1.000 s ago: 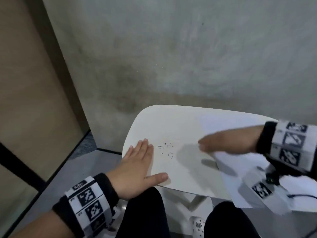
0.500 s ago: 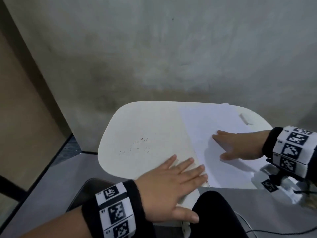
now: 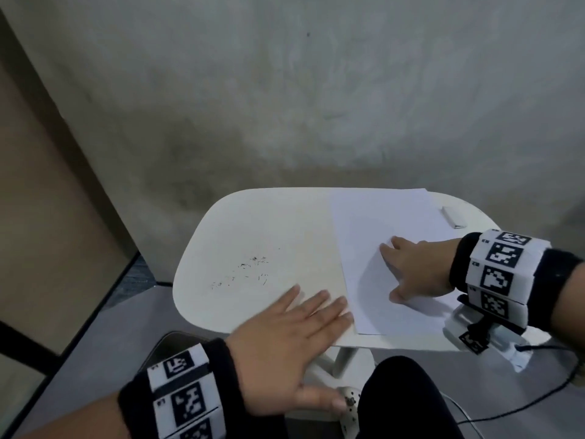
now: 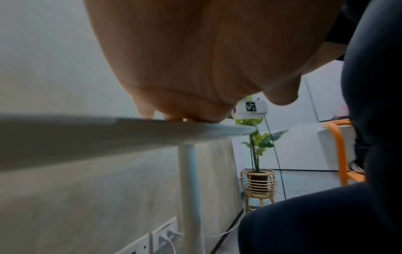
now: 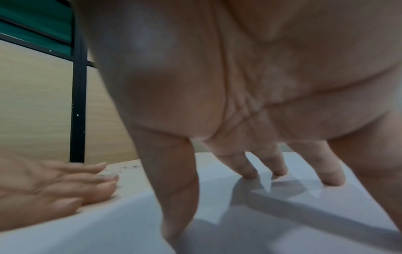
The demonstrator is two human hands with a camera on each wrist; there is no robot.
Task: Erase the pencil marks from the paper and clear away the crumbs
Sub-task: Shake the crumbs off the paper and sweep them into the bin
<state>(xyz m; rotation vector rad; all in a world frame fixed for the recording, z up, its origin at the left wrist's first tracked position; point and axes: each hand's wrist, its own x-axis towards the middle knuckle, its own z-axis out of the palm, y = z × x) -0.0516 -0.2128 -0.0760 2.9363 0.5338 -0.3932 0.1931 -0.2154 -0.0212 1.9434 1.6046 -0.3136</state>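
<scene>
Worktop [image 3: 259,223]: white, rounded corners, set against a grey wall. Paper [image 3: 373,223]: one white sheet, lying flat on the right half of the worktop, its near edge reaching the worktop's front rim. Crumbs [image 3: 250,274]: small dark specks and slivers scattered on the bare left half of the worktop, well apart from the paper's left edge. Eraser [image 3: 454,217]: small white block at the far right of the worktop, just beside the paper's right edge. Right hand [image 3: 414,274]: arched over the paper, fingers [image 5: 248,171] spread and straight, tips and thumb pressing down on the sheet, holding nothing. Left hand [image 3: 285,346]: flat, palm down at the worktop's front edge, fingers [image 3: 316,304] extended and close together, holding nothing; tips resting on the worktop just beside the paper's lower left corner, thumb hanging off past the rim. Both wrists: black bands carrying black-and-white square markers. Potted plant [image 4: 259,142]: in a wicker stand on the floor, seen under the worktop.
</scene>
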